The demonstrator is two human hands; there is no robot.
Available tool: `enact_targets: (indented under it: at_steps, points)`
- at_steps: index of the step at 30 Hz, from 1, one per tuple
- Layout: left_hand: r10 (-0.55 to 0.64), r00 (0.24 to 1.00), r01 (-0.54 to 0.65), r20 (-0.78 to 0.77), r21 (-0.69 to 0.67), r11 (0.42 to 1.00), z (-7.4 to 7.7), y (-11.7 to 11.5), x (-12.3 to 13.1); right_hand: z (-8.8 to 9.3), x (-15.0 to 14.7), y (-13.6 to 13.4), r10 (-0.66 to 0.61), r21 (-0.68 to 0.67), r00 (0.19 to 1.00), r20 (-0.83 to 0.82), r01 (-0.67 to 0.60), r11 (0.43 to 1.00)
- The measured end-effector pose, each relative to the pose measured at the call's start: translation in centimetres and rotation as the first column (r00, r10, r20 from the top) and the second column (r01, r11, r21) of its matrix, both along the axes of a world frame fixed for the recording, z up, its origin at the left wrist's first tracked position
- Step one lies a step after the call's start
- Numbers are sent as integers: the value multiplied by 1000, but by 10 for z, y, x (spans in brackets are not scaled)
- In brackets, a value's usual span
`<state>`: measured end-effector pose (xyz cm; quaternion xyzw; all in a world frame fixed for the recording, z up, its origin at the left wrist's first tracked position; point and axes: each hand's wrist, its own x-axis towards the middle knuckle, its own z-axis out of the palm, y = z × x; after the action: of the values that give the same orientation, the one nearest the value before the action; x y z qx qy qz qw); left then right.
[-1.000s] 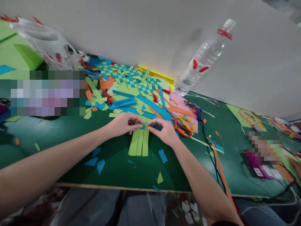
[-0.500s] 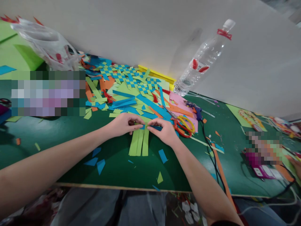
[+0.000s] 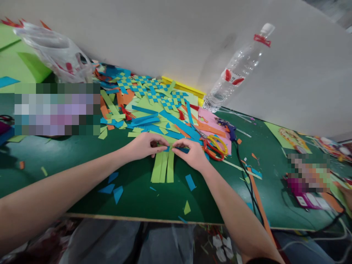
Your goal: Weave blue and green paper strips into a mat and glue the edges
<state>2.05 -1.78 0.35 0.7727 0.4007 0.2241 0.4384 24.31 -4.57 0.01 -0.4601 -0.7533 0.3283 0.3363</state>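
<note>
Light green paper strips (image 3: 162,168) hang side by side below my hands, their lower ends over the green table. A blue paper strip (image 3: 166,148) crosses them near the top. My left hand (image 3: 148,145) pinches the strips at the left of this crossing, thumb in front. From the right, my right hand (image 3: 189,151) pinches the blue strip, whose dark end shows beneath its fingers. The fingertips of both hands almost meet. How the strips interlace behind the fingers is hidden.
Scissors (image 3: 214,146) with red and yellow handles lie right of my hands. Behind them are woven blue-green paper pieces (image 3: 148,90), loose strips and a glue gun (image 3: 231,130) with a black cord. A plastic bottle (image 3: 239,68) leans on the wall. Paper scraps (image 3: 118,194) dot the table's front.
</note>
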Motion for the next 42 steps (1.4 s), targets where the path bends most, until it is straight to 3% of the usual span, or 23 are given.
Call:
enact_targets:
  at_steps: [4, 7, 12, 17, 21, 29, 42]
  points:
    - [-3, 1000, 4, -18, 19, 1000, -2, 0, 0, 1, 0, -1, 5, 20, 1000, 28, -6, 1000]
    - [7, 995, 5, -100, 118, 993, -1, -1, 0, 2, -1, -1, 13, 32, 997, 72, -15, 999]
    - [57, 978, 37, -201, 433, 901, -2, -3, -1, 4, -1, -1, 14, 137, 974, 224, -46, 990]
    - [140, 970, -7, -196, 557, 830, -6, -2, -5, 2, 1, 1, 2, 229, 956, 293, -72, 971]
    - [173, 958, -7, -228, 585, 811, -7, -1, -8, -4, 3, 2, -5, 289, 931, 366, -108, 951]
    - [105, 902, 177, -418, 581, 794, -3, -1, -7, -1, 3, 0, -64, 421, 883, 465, -157, 894]
    - [26, 856, 295, -515, 530, 795, -5, 2, -7, 4, 1, -1, 10, 342, 838, 546, -234, 910]
